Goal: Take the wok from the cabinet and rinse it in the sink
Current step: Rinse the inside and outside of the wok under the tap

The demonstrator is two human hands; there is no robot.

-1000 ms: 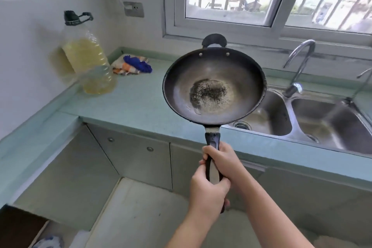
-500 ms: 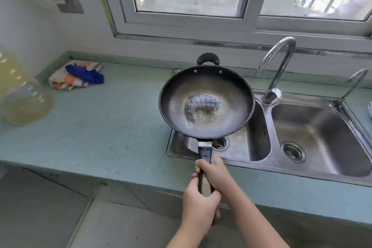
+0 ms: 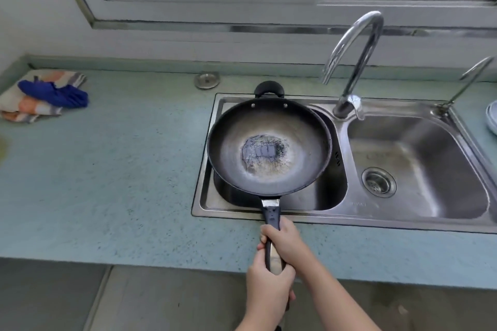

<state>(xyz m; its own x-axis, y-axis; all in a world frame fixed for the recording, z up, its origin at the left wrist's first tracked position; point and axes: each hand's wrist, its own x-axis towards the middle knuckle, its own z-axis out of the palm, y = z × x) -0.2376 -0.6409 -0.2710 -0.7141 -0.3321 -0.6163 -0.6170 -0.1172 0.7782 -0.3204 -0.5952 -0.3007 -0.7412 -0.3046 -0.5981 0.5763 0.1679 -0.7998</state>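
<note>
While both hands clasp its long black handle, the wok (image 3: 269, 146) hangs level over the left basin of the sink (image 3: 419, 212), its rim covering most of that basin. The right hand (image 3: 285, 240) has its grip clamped on the handle nearer the pan; the left hand (image 3: 269, 286) is clamped just behind it, at the near end, and the 2 hands touch. Inside the wok, a pale, speckled patch sits at the centre of the dark bowl, with a bright reflection on it. Its small loop handle points toward the far wall, over the sink's far rim. The tap (image 3: 352, 62) arches up just right of the wok, its spout ending above the wok's far right edge, apart from it. The right basin holds a round drain. On the blue-green surface (image 3: 121, 169), far left, lies a folded cloth (image 3: 40, 95) with a blue piece on top. A small metal disc (image 3: 207, 80) sits by the far wall.
</note>
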